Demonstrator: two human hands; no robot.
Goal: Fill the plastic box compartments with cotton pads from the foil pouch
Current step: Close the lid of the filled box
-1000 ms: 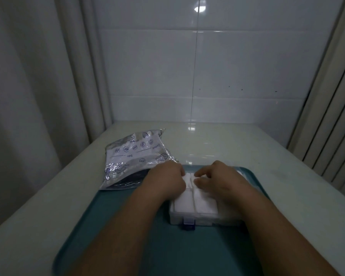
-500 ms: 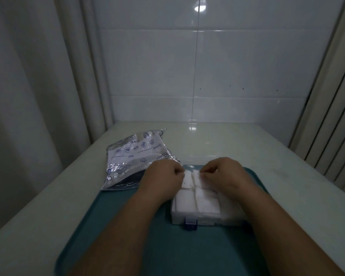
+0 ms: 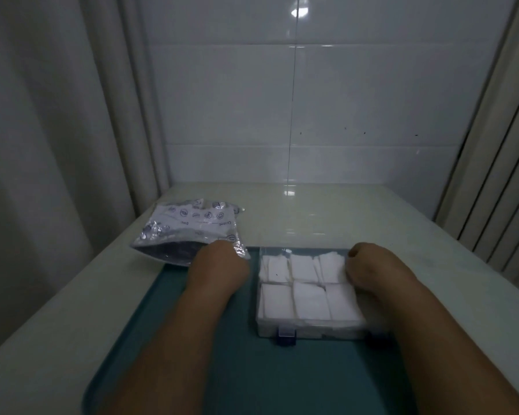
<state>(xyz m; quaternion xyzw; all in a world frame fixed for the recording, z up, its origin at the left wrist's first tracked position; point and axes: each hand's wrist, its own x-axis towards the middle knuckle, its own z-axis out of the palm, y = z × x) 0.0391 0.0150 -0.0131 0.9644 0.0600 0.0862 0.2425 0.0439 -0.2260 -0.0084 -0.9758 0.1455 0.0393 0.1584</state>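
1. The plastic box [image 3: 309,330] sat on the right half of a teal tray [image 3: 210,354]. All six visible compartments showed white cotton pads [image 3: 310,301], so the filling was judged complete or nearly so.
2. Risk: the pads stood level with the dividers, and some lapped over them. Any closing of the lid would likely trap an edge and stop the front latch [image 3: 286,335] from seating. Whether the lid was already down could not be determined.
3. The right hand [image 3: 372,271] lay against the box's right edge with its fingers curled under. Whether it pinched a pad or the wall could not be told. Risk: a pull from that side could slide the light box across the smooth tray.
4. The left hand [image 3: 219,265] was between box and foil pouch [image 3: 189,229], apart from the box. Its fingers were tucked out of sight and its grip was undetermined.
5. The pouch lay just left of the box, half on the tray rim and half on the table [image 3: 342,211], its mouth toward the person. Risk: a brush from the left forearm could push it towards the table's left edge.
6. A curtain [image 3: 42,145] hung at left and a tiled wall [image 3: 282,100] stood behind. Nothing obstructed the box.
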